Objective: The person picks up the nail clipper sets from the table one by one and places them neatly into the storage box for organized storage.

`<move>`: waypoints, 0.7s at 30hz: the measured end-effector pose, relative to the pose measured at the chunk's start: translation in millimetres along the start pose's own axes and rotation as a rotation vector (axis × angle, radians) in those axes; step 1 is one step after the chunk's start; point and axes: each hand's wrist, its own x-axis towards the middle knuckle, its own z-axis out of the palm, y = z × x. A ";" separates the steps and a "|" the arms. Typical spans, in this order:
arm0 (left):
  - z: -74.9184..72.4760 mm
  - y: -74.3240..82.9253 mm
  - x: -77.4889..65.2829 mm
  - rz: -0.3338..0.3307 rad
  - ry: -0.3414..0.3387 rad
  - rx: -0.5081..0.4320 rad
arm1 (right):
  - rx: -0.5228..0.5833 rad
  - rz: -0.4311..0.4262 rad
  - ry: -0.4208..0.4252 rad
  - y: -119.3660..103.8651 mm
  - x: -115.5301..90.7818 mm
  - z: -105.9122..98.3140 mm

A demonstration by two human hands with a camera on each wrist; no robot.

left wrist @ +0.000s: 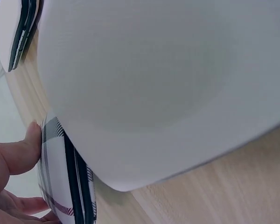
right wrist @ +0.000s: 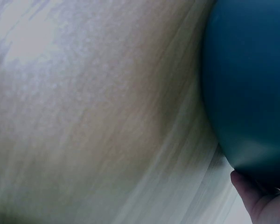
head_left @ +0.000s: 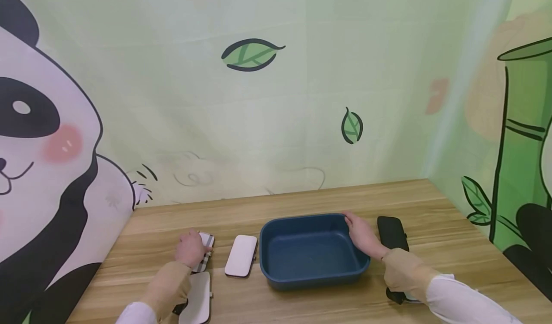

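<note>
My left hand (head_left: 190, 248) is at the left of the table, its thumb and fingers gripping a flat plaid case (head_left: 206, 241). In the left wrist view the plaid case (left wrist: 58, 170) shows dark edging, with the thumb and fingers along its side. Just below it lies a white case (head_left: 196, 299), which fills much of that view. My right hand (head_left: 362, 235) holds the right rim of a deep blue rectangular tub (head_left: 315, 282). In the right wrist view, fingertips (right wrist: 242, 184) press against the tub's (right wrist: 247, 93) outer wall.
Between the plaid case and the tub lies another white case (head_left: 241, 256). A black case (head_left: 392, 233) is right of the tub, near the right forearm; another dark item (head_left: 396, 295) is partly hidden under that arm. Behind the wooden table (head_left: 345, 197) hangs a printed cloth (head_left: 297, 122).
</note>
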 end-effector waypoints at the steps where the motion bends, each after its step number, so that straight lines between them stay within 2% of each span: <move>1: 0.3 -0.4 0.4 0.005 0.004 -0.007 | 0.002 -0.003 0.001 0.3 0.1 0.0; 10: 3.5 -1.3 2.4 0.054 0.018 -0.123 | 0.005 -0.002 -0.003 -1.8 -1.4 -0.9; 14: 4.9 -2.9 3.6 0.075 0.033 -0.139 | 0.009 0.006 -0.004 -1.7 -1.0 -1.4; 21: 7.1 -4.9 4.0 0.055 0.028 -0.178 | -0.008 0.007 0.004 -1.4 -0.9 -0.6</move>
